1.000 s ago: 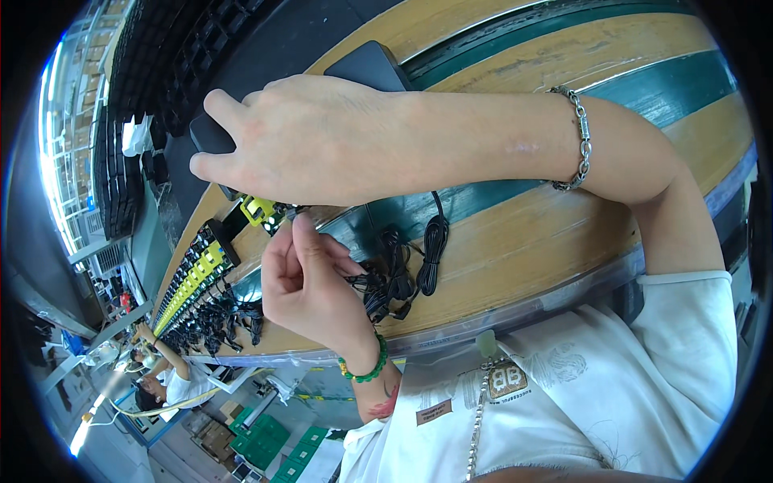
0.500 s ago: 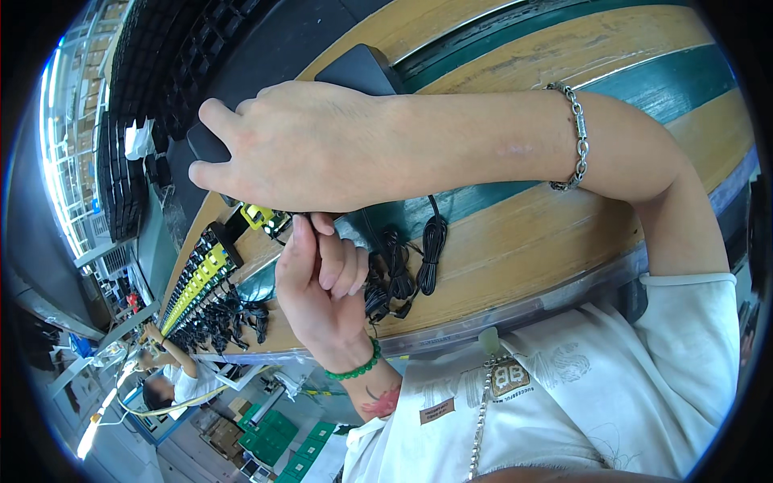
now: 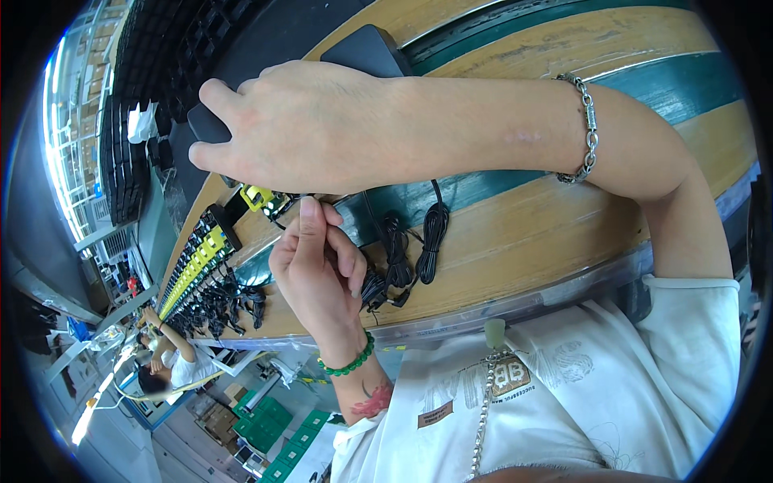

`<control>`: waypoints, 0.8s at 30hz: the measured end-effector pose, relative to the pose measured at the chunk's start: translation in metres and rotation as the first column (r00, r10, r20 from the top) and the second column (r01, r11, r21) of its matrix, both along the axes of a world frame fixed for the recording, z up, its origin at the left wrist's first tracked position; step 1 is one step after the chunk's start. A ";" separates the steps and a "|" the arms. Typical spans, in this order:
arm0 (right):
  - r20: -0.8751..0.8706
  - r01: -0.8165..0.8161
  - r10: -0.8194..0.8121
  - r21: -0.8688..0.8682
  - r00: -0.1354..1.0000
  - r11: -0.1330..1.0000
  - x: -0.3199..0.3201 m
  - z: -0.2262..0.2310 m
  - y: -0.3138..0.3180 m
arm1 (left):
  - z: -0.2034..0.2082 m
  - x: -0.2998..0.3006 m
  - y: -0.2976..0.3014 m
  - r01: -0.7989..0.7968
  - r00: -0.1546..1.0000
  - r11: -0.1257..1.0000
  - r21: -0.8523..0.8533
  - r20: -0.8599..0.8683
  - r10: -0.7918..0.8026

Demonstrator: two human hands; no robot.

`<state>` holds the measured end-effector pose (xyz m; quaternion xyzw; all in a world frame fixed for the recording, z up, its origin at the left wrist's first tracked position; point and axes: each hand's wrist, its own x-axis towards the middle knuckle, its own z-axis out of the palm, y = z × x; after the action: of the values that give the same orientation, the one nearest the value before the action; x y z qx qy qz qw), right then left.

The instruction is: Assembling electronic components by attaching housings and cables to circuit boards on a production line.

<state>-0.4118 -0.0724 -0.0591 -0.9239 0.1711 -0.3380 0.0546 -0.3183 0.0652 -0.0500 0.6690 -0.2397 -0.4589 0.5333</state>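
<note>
My right hand [image 3: 290, 125] reaches in from the right, back side up. Its fingers curl around a black power adapter [image 3: 207, 122], mostly covered by the palm. Just below it, my left hand [image 3: 322, 258] has thumb and forefinger pinched together; whatever lies between the tips is too hidden to name. Beside those fingertips sits a yellow holder [image 3: 258, 197] with dark parts. Coiled black cables [image 3: 432, 241] hang over the bench near my left hand.
Behind my right wrist lies another black box [image 3: 368, 52] on the wood-and-green bench [image 3: 515, 225]. A yellow rack [image 3: 192, 274] with many black plugs and cords runs off left. A co-worker [image 3: 181, 366] sits at its far end. Black crates [image 3: 125, 153] stand at the left.
Both hands appear slightly higher in the picture. The left hand's fingertips show more openly below the right palm. The right hand keeps its grip on the power adapter.
</note>
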 end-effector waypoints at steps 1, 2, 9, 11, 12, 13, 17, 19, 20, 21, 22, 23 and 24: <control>0.037 0.026 -0.025 -0.028 0.999 0.999 0.001 -0.002 0.000 | 0.002 0.000 -0.001 0.016 1.000 1.000 0.023 0.025 -0.017; 0.074 0.054 -0.050 -0.055 0.996 0.997 0.001 -0.005 -0.001 | 0.003 -0.001 -0.002 0.032 0.998 0.998 0.046 0.049 -0.034; 0.038 0.065 -0.063 -0.065 0.997 0.996 -0.003 -0.004 -0.004 | 0.011 0.001 -0.007 0.005 0.999 0.991 0.135 0.045 -0.011; 0.054 0.051 -0.047 -0.067 0.997 0.996 -0.002 -0.002 -0.008 | 0.018 0.012 -0.011 0.080 0.997 0.981 0.175 -0.028 -0.076; 0.059 0.045 -0.040 -0.071 0.997 0.996 -0.001 -0.001 -0.008 | 0.019 0.015 -0.010 0.121 0.992 0.975 0.187 -0.069 -0.109; 0.047 0.021 -0.017 -0.090 0.999 0.996 -0.001 0.003 -0.007 | 0.017 0.013 -0.007 0.101 0.993 0.981 0.168 -0.080 -0.089; 0.028 -0.030 0.031 -0.032 0.999 0.999 -0.013 0.022 -0.008 | 0.005 -0.004 -0.003 0.027 0.999 0.993 0.117 -0.040 -0.022; -0.087 -0.107 0.106 -0.007 0.991 0.994 -0.010 0.032 -0.003 | 0.005 -0.001 0.005 -0.004 0.997 0.996 0.084 -0.072 0.010; -0.185 -0.139 0.144 0.043 0.972 0.989 -0.015 0.037 -0.001 | 0.005 -0.004 0.006 0.001 0.996 0.997 0.073 -0.089 0.006; -0.280 -0.162 0.183 0.097 0.942 0.982 -0.020 0.042 0.000 | 0.006 -0.006 0.007 0.005 0.994 0.998 0.063 -0.106 0.002; -0.369 -0.177 0.222 0.154 0.902 0.972 -0.024 0.046 0.000 | 0.005 -0.007 0.007 0.009 0.993 0.998 0.054 -0.122 -0.002; -0.387 -0.183 0.225 0.142 0.894 0.973 -0.025 0.045 0.000 | 0.004 -0.007 0.007 0.001 0.990 0.999 0.039 -0.138 0.005; -0.418 -0.153 0.116 -0.058 0.901 0.986 -0.026 0.039 0.000 | 0.001 -0.006 0.007 0.016 0.986 0.999 0.028 -0.166 -0.011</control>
<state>-0.4380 -0.0722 -0.0200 -0.9855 0.0992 -0.1376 -0.0010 -0.3245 0.0717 -0.0488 0.6345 -0.1922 -0.5202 0.5384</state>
